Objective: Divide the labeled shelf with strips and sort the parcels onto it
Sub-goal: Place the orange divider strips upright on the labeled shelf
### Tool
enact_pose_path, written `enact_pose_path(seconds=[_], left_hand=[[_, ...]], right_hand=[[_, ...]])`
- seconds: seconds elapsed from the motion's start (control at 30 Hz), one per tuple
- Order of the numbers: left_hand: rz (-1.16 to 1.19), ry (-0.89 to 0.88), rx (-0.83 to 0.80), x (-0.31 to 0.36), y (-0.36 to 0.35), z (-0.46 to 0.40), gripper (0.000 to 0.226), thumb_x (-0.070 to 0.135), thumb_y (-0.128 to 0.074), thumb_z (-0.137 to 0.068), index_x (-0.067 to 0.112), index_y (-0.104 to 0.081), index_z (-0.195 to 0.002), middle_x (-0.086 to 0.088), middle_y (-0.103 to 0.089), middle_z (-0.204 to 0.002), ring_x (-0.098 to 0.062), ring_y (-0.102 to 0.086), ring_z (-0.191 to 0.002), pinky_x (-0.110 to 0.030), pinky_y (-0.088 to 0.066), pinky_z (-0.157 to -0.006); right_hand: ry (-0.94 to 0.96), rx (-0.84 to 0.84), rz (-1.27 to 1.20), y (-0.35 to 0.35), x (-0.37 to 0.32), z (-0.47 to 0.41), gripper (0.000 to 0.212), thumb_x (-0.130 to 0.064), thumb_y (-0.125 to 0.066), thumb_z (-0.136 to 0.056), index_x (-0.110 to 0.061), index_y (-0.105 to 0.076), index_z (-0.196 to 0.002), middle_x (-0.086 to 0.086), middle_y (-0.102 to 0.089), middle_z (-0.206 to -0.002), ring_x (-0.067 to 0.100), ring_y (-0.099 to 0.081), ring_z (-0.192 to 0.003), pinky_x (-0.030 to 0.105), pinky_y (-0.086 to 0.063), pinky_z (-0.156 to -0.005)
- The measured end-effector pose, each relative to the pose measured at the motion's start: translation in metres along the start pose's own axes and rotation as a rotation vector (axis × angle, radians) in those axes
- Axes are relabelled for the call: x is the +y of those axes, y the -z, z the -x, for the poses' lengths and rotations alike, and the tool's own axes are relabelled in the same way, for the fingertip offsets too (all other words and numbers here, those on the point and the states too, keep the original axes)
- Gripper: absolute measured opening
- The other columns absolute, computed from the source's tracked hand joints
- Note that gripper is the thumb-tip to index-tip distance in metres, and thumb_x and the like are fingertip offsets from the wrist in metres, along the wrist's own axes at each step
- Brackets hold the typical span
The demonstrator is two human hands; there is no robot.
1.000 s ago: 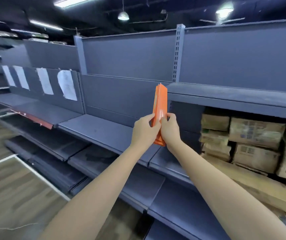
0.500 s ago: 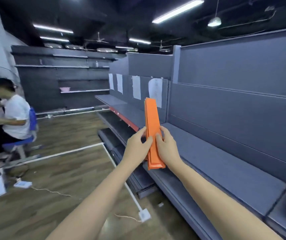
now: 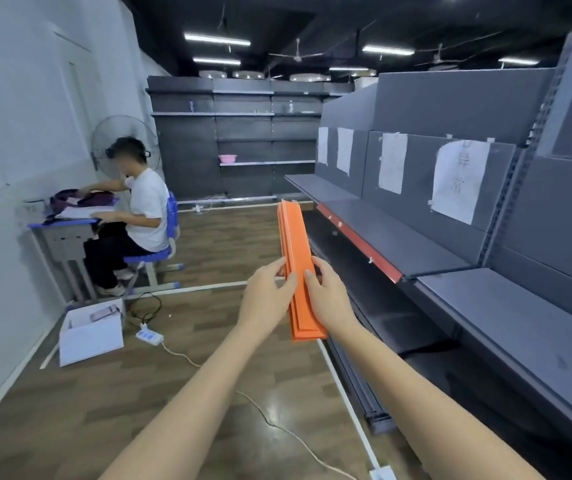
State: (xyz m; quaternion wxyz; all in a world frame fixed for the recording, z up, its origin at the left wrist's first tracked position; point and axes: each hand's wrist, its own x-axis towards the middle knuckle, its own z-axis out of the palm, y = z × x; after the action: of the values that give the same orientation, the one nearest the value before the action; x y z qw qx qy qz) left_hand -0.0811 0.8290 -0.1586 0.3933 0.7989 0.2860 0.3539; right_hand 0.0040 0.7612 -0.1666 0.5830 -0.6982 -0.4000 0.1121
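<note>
Head view: a stack of orange strips (image 3: 297, 271) is held upright-tilted in mid-air, centre frame, above the wooden floor (image 3: 208, 341) and just left of the grey shelving. The left hand (image 3: 266, 299) is clamped on the stack's left edge, fingers curled onto it; the right hand (image 3: 329, 299) is clamped on the right edge, thumb laid across the front face. Both grips are closed on the strips, near the lower half of the stack.

The labeled shelf (image 3: 395, 233) is seen to the right, its back panel carrying taped paper sheets (image 3: 459, 180); a red price rail (image 3: 360, 245) runs along its front edge. No strip is touching the shelf.

At left, a seated person (image 3: 142, 209) is seen at a small surface (image 3: 66, 225), a fan (image 3: 121, 140) behind. A white box (image 3: 90, 332) and a power strip (image 3: 149, 336) lie on the floor.
</note>
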Motion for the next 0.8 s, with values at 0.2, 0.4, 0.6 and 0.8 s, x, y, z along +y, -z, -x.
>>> enact_pose_path(seconds=[0.2,0.4,0.6,0.8], left_hand=[[0.041,0.063,0.079,-0.072,-0.01,-0.118,0.039,0.026,-0.055,-0.091,0.02,-0.055,-0.13,0.001,-0.064,-0.115,-0.022,-0.066,-0.095,-0.045,-0.055,-0.082],[0.175,0.119,0.112,-0.117,-0.03,-0.271,0.038,0.021,-0.057,-0.091,0.019,-0.054,-0.129,0.002,-0.063,-0.108,-0.005,-0.057,-0.049,-0.019,-0.047,-0.044],[0.271,0.142,0.125,-0.157,-0.04,-0.411,0.028,0.016,-0.057,-0.091,0.035,-0.053,-0.11,0.005,-0.065,-0.101,-0.005,-0.056,-0.049,-0.019,-0.045,-0.045],[0.309,0.154,0.131,-0.232,-0.058,-0.537,0.028,0.013,-0.058,-0.09,0.027,-0.056,-0.115,0.002,-0.066,-0.098,-0.002,-0.06,-0.052,-0.014,-0.043,-0.045]], right_hand=[[0.013,-0.092,-0.058,-0.053,0.053,-0.126,0.029,-0.021,-0.04,-0.1,-0.024,-0.045,-0.128,-0.016,-0.055,-0.101,-0.002,-0.057,-0.085,0.008,-0.044,-0.067],[0.062,-0.141,-0.043,-0.079,0.094,-0.291,0.034,-0.024,-0.041,-0.099,-0.022,-0.045,-0.133,-0.008,-0.06,-0.111,0.005,-0.062,-0.093,0.027,-0.053,-0.083],[0.031,-0.192,-0.076,-0.112,0.125,-0.436,0.037,-0.025,-0.043,-0.099,-0.022,-0.042,-0.136,-0.007,-0.061,-0.11,0.008,-0.064,-0.09,0.02,-0.052,-0.074],[-0.008,-0.198,-0.079,-0.162,0.178,-0.563,0.036,-0.025,-0.043,-0.099,-0.026,-0.04,-0.135,-0.017,-0.057,-0.107,-0.003,-0.061,-0.087,0.008,-0.048,-0.064]])
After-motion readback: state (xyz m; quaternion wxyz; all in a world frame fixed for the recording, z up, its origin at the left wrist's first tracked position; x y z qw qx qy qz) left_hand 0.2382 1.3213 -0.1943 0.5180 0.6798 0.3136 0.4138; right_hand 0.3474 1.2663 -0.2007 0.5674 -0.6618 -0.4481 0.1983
